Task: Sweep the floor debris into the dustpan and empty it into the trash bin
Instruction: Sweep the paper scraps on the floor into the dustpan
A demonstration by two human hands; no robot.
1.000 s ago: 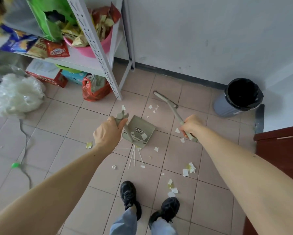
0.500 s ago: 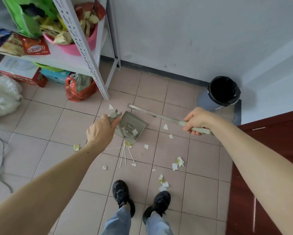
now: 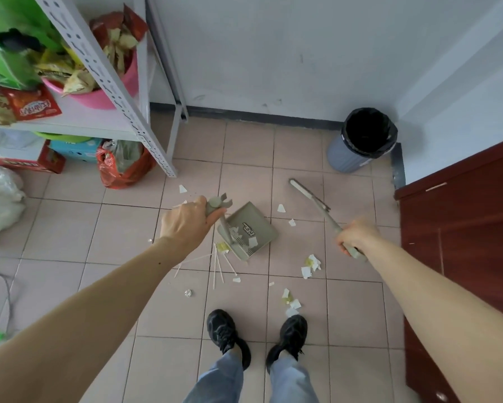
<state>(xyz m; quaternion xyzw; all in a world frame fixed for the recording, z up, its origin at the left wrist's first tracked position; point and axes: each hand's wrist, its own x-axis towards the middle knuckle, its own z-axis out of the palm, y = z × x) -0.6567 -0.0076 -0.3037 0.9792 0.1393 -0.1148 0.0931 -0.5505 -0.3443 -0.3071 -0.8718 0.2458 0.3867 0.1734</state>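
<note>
My left hand (image 3: 187, 223) grips the top of the long handle of a grey-green dustpan (image 3: 251, 228) that rests on the tiled floor and holds a few paper scraps. My right hand (image 3: 356, 237) grips the handle of a matching broom (image 3: 311, 197), whose head points up and left, lifted to the right of the pan. White and yellow paper scraps (image 3: 311, 264) lie between pan and broom, thin white sticks (image 3: 218, 266) lie just below the pan, and more scraps (image 3: 291, 303) sit near my shoes. A grey trash bin (image 3: 360, 141) with a black liner stands by the wall.
A metal shelf unit (image 3: 122, 97) with a pink tub and snack packets stands at the left, a red bag (image 3: 122, 167) under it. A dark red door (image 3: 462, 242) is at the right. A white plastic bag (image 3: 0, 196) and a cable (image 3: 3, 280) lie far left.
The broom swung from lying across above the pan out to the right, its head now pointing up-left. My right hand moved down and right. The dustpan and left hand stayed in place.
</note>
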